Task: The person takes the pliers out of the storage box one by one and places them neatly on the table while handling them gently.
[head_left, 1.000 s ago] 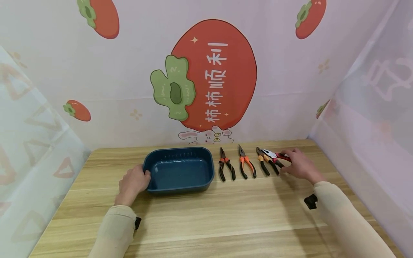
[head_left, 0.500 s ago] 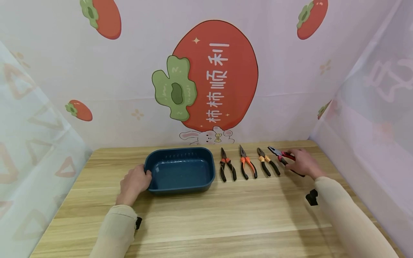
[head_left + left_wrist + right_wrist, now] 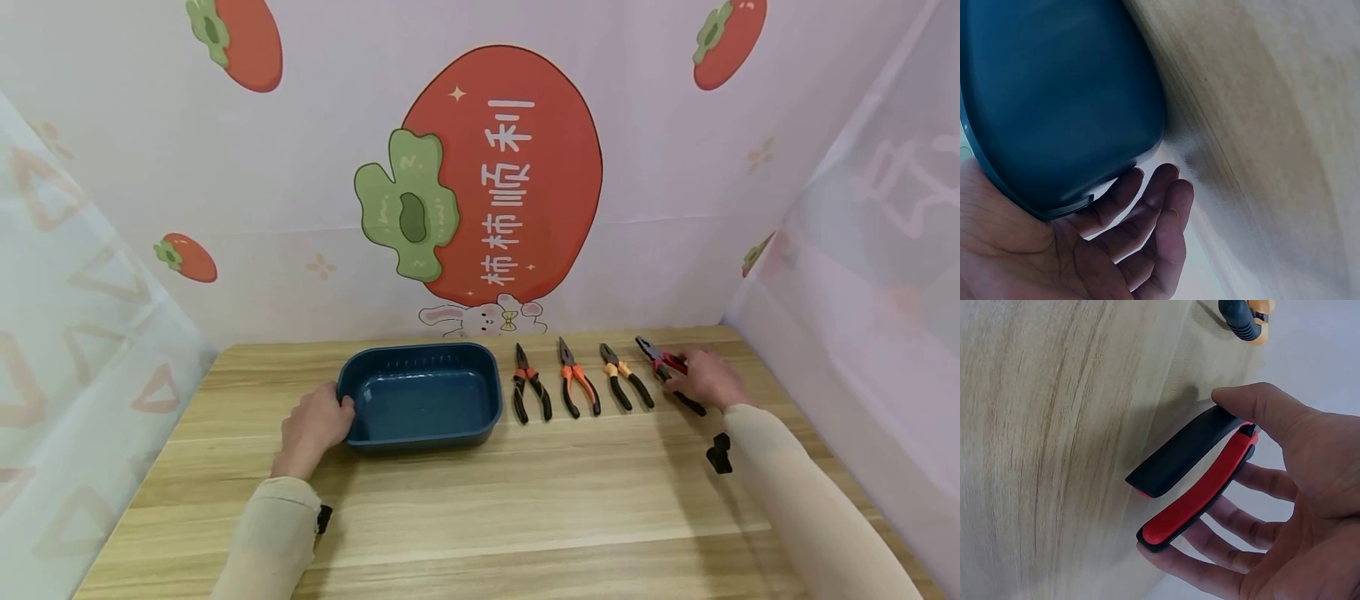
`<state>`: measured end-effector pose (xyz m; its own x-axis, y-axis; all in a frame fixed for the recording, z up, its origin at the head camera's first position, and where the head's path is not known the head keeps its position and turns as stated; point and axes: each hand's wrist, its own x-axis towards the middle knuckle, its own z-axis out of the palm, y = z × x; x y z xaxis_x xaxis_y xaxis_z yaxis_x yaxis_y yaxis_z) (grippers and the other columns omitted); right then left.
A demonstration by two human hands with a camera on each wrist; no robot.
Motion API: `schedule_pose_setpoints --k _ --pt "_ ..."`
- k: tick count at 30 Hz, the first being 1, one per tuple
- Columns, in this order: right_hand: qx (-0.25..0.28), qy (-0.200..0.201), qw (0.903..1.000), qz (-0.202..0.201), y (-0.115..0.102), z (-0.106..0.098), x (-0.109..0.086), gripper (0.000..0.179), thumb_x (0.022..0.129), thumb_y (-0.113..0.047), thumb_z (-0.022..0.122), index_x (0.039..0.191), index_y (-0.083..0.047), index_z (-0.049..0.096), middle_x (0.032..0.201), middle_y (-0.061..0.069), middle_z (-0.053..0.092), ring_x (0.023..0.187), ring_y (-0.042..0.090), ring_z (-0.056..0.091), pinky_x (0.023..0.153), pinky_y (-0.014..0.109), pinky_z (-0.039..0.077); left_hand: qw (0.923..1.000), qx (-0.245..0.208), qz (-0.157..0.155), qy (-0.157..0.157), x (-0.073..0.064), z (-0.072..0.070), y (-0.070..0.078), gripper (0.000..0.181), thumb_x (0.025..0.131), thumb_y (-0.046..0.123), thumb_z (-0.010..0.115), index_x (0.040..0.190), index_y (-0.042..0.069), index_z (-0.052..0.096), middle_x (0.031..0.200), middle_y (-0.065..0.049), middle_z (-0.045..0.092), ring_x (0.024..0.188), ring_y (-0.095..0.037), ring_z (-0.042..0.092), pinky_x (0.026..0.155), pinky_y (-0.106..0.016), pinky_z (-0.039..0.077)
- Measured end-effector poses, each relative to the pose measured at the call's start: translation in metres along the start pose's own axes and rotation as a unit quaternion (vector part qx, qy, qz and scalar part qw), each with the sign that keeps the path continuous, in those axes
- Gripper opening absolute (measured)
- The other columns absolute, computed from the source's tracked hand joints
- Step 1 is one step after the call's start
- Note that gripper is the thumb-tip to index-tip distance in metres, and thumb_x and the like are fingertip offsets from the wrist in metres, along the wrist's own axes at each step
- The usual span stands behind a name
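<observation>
My left hand [image 3: 311, 427] grips the left end of a dark blue plastic basin [image 3: 420, 442], thumb over the rim. In the left wrist view its fingers [image 3: 1163, 187] curl beneath the basin wall [image 3: 1060, 106]. My right hand [image 3: 711, 379] holds red-and-black-handled pliers [image 3: 663, 367] at the right end of a row of pliers. In the right wrist view, the thumb touches the black side of one handle [image 3: 1185, 453] and the fingers lie along the other handle [image 3: 1197, 495]. The handles stand spread apart. The pliers' head is hidden there but shows in the head view.
To the left of the held pliers lie yellow-and-black pliers [image 3: 627, 379], orange-handled long-nose pliers [image 3: 578, 379] and black-and-orange long-nose pliers [image 3: 532, 382]. All rest on the wooden table [image 3: 525, 508]. A printed cloth wall [image 3: 315, 192] stands behind the table.
The red-and-black pliers have moved right with my right hand, from overlapping the yellow-and-black pliers to lying apart from them, and turned more upright. My left hand stays on the basin.
</observation>
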<state>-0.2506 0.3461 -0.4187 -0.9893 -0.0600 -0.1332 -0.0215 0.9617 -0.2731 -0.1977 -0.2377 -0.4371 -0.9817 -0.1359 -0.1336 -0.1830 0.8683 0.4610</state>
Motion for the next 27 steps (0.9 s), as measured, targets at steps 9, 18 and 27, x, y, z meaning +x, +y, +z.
schedule_pose_setpoints --k 9,18,27 --pt "0.002 -0.039 0.9981 0.048 0.004 0.001 0.008 0.047 0.089 -0.034 0.073 0.11 0.003 0.054 0.089 0.016 0.053 0.079 0.031 0.049 0.065 0.043 0.038 1.0 -0.004 0.002 -0.004 0.002 0.001 0.0 0.033 0.102 0.023 0.043 0.11 -0.004 0.06 0.093 -0.02 0.064 0.074 -0.034 0.058 0.061 -0.046 0.044" --pt "0.008 -0.058 0.9952 0.078 0.002 -0.002 0.01 0.044 0.09 -0.037 0.072 0.103 0.001 0.055 0.091 0.018 0.055 0.078 0.032 0.05 0.066 0.043 0.038 1.0 -0.002 0.0 0.0 0.001 -0.001 0.0 0.034 0.102 0.023 0.043 0.111 -0.004 0.06 0.095 -0.02 0.065 0.075 -0.034 0.059 0.063 -0.048 0.045" --pt "0.02 -0.072 0.9928 0.094 0.001 -0.002 0.011 0.042 0.091 -0.039 0.072 0.096 -0.002 0.055 0.084 0.013 0.052 0.074 0.029 0.051 0.065 0.041 0.04 1.0 0.0 -0.002 -0.003 0.0 -0.001 0.0 0.031 0.102 0.024 0.043 0.106 -0.002 0.06 0.089 -0.018 0.063 0.073 -0.034 0.058 0.062 -0.047 0.043"
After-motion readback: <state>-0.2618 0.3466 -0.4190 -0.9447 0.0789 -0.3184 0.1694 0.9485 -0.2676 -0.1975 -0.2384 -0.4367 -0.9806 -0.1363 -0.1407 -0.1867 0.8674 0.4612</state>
